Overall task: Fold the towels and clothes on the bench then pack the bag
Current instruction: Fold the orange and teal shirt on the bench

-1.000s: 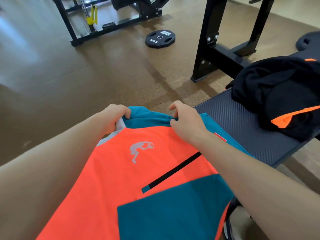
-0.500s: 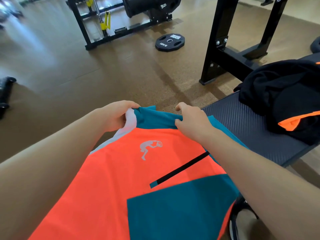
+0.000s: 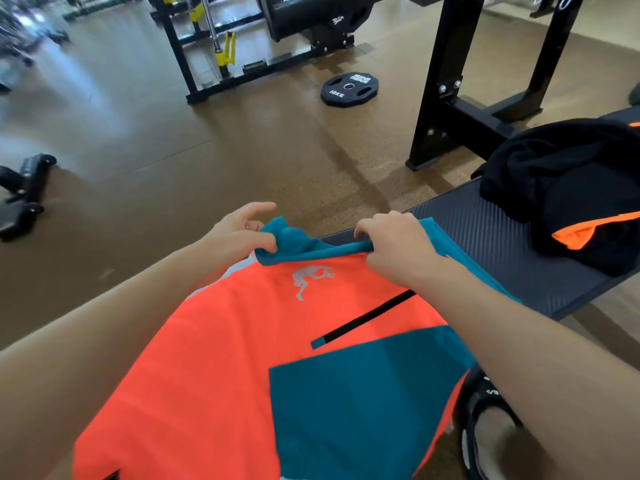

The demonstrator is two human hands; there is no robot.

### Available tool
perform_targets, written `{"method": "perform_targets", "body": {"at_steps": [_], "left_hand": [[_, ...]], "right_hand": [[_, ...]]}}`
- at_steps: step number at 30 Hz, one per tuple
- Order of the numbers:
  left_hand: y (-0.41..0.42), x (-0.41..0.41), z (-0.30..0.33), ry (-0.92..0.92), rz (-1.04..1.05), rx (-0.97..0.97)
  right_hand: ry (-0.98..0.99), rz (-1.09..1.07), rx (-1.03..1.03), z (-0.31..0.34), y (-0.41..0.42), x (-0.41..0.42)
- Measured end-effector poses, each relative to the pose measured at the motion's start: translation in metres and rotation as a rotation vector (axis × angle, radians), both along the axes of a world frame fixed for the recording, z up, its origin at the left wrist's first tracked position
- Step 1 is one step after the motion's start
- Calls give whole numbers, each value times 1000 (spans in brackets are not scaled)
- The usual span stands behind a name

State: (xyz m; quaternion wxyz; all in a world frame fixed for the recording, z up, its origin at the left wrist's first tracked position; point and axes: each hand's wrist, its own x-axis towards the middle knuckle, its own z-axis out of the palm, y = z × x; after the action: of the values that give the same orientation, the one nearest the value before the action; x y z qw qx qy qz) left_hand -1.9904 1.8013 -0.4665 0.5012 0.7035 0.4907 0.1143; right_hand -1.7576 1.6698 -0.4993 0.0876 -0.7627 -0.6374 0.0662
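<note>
An orange and teal shirt with a small grey figure logo lies spread toward me over the near end of the dark bench. My left hand pinches the teal top edge at its left corner. My right hand grips the same teal edge further right, fingers curled over the fabric. A heap of black clothing with orange trim sits on the bench to the right, apart from both hands. No bag is clearly in view.
A black 10 kg weight plate lies on the brown floor ahead. Black rack uprights stand behind the bench. Another rack with yellow parts is further back. A black equipment foot lies at left. A sandalled foot shows bottom right.
The view has tilted up a little. My left hand has shifted its hold from the white shoulder part to the teal collar edge, with its fingers more spread. My right hand keeps its grip.
</note>
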Motion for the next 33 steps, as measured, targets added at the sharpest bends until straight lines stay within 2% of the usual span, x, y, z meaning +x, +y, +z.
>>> {"method": "perform_targets", "body": {"at_steps": [2, 5, 9, 11, 14, 17, 21, 24, 26, 29, 31, 33], "left_hand": [[-11, -11, 2, 94, -176, 99], [-23, -30, -4, 323, -441, 440], [-27, -50, -13, 423, -558, 841], [-28, -53, -12, 488, -701, 1020], [-33, -56, -11, 581, -867, 1135], [-45, -57, -12, 583, -960, 1193], [-56, -58, -20, 524, -1084, 1138], [-61, -59, -16, 586, -1054, 944], [-59, -53, -7, 644, -885, 772], [-48, -36, -9, 526, -502, 633], [-34, -24, -23, 500, -295, 546], [-24, -13, -34, 583, -190, 417]], "right_hand": [[-58, 22, -15, -4, -4, -2], [-101, 22, -31, -10, -9, -5], [-130, -27, 24, -15, -10, -8], [-133, -36, 27, -16, -11, -9], [-134, -26, 25, -18, -13, -9], [-166, 4, 30, -12, -16, -8], [-184, 55, 53, -4, -18, -8], [-216, 80, -39, 2, -22, -10], [-248, 88, -93, 4, -24, -11], [-191, 64, -74, 7, -25, -17], [-54, -15, -72, 12, -25, -23], [142, -109, -153, 16, -25, -27]]}}
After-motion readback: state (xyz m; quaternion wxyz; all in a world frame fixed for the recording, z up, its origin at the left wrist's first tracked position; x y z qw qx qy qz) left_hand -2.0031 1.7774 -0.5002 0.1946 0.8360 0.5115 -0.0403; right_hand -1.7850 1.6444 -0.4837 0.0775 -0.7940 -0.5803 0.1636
